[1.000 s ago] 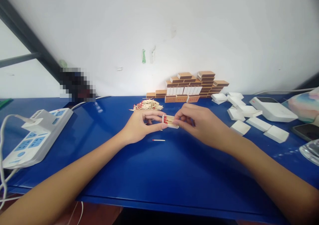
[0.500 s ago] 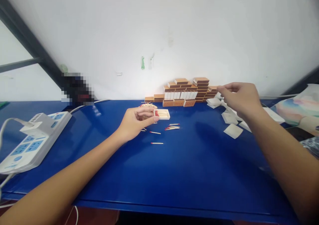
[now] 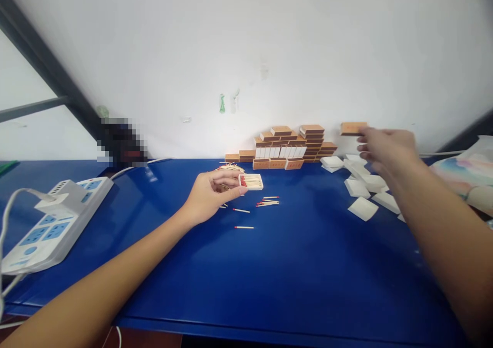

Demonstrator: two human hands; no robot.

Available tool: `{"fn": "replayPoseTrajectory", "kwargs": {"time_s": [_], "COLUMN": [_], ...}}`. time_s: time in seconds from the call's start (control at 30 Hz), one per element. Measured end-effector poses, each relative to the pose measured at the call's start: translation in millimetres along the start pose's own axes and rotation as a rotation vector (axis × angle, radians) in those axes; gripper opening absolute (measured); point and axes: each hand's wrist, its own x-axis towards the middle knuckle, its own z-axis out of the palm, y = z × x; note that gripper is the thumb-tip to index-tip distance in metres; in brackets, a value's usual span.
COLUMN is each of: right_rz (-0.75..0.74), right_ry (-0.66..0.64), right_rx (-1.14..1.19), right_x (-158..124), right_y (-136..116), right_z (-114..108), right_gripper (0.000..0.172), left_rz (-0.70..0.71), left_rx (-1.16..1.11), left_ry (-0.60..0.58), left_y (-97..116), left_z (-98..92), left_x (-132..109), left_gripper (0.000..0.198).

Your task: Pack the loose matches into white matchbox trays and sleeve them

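Note:
My left hand (image 3: 211,191) pinches a small white matchbox tray (image 3: 252,181) filled with red-tipped matches, just above the blue table (image 3: 269,276). My right hand (image 3: 385,147) is raised at the right, fingers closed on a brown matchbox sleeve (image 3: 352,128) held in the air above a scatter of white trays (image 3: 362,184). Loose matches (image 3: 267,202) lie on the table beside the filled tray, and a pile of matches (image 3: 230,168) sits behind my left hand.
A stack of brown and white matchboxes (image 3: 287,145) stands against the white wall. A white power strip (image 3: 54,217) with cables lies at the left. A colourful bag (image 3: 466,171) sits at the far right edge.
My right hand left the tray, reached right to the white trays and lifted a brown sleeve. Several matches dropped on the table. My left hand kept the tray and drew it slightly back.

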Motion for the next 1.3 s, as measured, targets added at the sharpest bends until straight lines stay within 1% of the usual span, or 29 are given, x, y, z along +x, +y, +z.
{"fn": "replayPoseTrajectory", "kwargs": {"time_s": [0.07,0.1,0.13,0.17,0.2,0.23,0.27,0.3,0.33,0.4,0.53,0.6,0.7,0.77,0.87,0.93,1.03,1.13,1.2,1.3], "right_rz": [0.049,0.162,0.253,0.272,0.273,0.24,0.201,0.181,0.166,0.156,0.158,0.174,0.196,0.196,0.2,0.187,0.156,0.17,0.154,0.092], "right_ry": [0.154,0.212,0.14,0.037,-0.046,-0.134,-0.24,-0.3,-0.332,-0.359,-0.36,-0.396,-0.447,-0.451,-0.418,-0.422,-0.469,-0.46,-0.513,-0.673], "right_rx": [0.047,0.115,0.15,0.158,0.161,0.148,0.144,0.155,0.169,0.18,0.171,0.189,0.23,0.259,0.305,0.327,0.333,0.342,0.353,0.315], "right_x": [-24.3,-39.9,-56.8,-73.8,-89.8,-103.7,-114.9,-122.9,-127.9,-130.5,-124.8,-124.0,-126.5,-128.4,-129.8,-131.0,-136.4,-147.4,-156.6,-168.8], "right_y": [-26.7,-41.6,-56.2,-69.6,-81.2,-90.6,-97.6,-102.1,-104.6,-104.8,-99.0,-97.1,-95.3,-94.2,-92.5,-92.2,-94.7,-101.4,-107.2,-114.0], "right_z": [4.7,12.1,22.5,34.8,47.7,60.2,70.9,79.3,84.8,87.7,76.6,72.7,73.7,76.7,80.4,81.8,85.1,90.6,93.9,95.5], "right_gripper": [0.05,0.045,0.043,0.041,0.041,0.041,0.042,0.042,0.043,0.044,0.048,0.05,0.049,0.047,0.045,0.048,0.056,0.067,0.072,0.075], "left_rz": [0.003,0.007,0.012,0.02,0.031,0.04,0.045,0.045,0.042,0.034,0.027,0.026,0.006,-0.013,-0.015,-0.015,-0.025,-0.009,0.034,0.107], "left_rx": [-0.014,-0.017,-0.016,-0.013,-0.011,-0.01,-0.012,-0.016,-0.023,-0.04,-0.078,-0.097,-0.128,-0.15,-0.176,-0.188,-0.182,-0.137,-0.068,0.054], "left_ry": [0.011,0.008,0.004,0.0,-0.003,-0.001,0.003,0.007,0.008,0.009,0.0,0.003,0.003,0.0,0.003,0.0,-0.012,-0.049,-0.085,-0.136], "left_y": [1.1,1.7,2.2,2.5,2.9,3.2,3.7,4.2,4.9,6.6,8.2,7.5,5.6,4.7,4.1,4.0,3.8,4.3,5.7,9.5], "left_z": [1.6,2.7,3.8,5.0,6.0,6.8,7.3,7.5,7.3,6.1,3.3,3.2,4.5,5.2,5.6,5.6,5.5,6.0,7.6,13.2], "left_x": [-0.7,-1.2,-1.8,-2.4,-2.9,-3.3,-3.7,-3.9,-4.1,-4.3,-4.6,-4.5,-3.9,-3.1,-2.2,-2.0,-2.6,-4.7,-7.6,-14.5], "left_gripper": [0.051,0.051,0.051,0.05,0.049,0.049,0.048,0.048,0.047,0.047,0.052,0.051,0.052,0.052,0.05,0.05,0.051,0.054,0.06,0.069]}}
